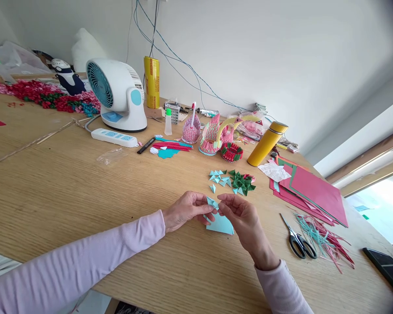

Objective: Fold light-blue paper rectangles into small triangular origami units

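Note:
My left hand (186,210) and my right hand (242,218) meet over the wooden table (68,187), both pinching a small light-blue folded paper piece (212,202). Under them lies a stack of light-blue paper slips (221,224). Just beyond sit several light-blue folded triangles (218,176) and a heap of dark green ones (241,182).
Scissors (298,240) and paper trimmings (324,237) lie to the right, beside red and green sheets (314,189). Farther back stand a yellow flask (267,143), pink paper swans (212,135), a white fan (118,93), a power strip (114,138) and a phone (388,267).

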### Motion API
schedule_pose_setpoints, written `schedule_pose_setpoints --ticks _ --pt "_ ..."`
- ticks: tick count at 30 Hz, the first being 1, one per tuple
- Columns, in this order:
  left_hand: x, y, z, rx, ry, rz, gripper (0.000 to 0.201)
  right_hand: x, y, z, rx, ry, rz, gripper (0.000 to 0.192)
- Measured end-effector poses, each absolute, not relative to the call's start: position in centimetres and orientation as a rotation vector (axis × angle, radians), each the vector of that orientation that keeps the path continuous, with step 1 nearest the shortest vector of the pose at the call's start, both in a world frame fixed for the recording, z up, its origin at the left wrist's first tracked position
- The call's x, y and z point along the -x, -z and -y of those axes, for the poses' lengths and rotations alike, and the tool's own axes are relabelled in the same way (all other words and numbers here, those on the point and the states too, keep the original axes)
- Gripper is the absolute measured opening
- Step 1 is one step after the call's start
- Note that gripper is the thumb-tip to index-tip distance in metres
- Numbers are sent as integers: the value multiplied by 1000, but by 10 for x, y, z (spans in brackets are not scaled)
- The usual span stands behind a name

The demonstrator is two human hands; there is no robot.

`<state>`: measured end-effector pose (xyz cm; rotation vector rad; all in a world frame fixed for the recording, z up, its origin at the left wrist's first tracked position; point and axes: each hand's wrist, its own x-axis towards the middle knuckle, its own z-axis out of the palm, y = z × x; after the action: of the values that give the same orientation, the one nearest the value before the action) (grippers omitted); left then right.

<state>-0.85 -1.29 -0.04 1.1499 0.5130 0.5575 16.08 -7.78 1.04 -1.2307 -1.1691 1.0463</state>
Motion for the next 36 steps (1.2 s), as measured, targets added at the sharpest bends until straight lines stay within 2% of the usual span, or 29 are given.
schedule_pose_setpoints --ticks 10,22,27,36 --pt "7 0 13 -1173 -610 -605 32 -161 -6 78 1233 -1029 1285 26" --pt "4 -1 15 -1255 -655 -627 38 -160 -10 76 1266 -1066 1195 33" --pt "4 -2 16 -1316 -624 -609 43 -155 -11 75 1337 -974 1332 32" --pt "6 -7 17 -1200 -543 -521 38 -157 0 71 1329 -857 1371 23"
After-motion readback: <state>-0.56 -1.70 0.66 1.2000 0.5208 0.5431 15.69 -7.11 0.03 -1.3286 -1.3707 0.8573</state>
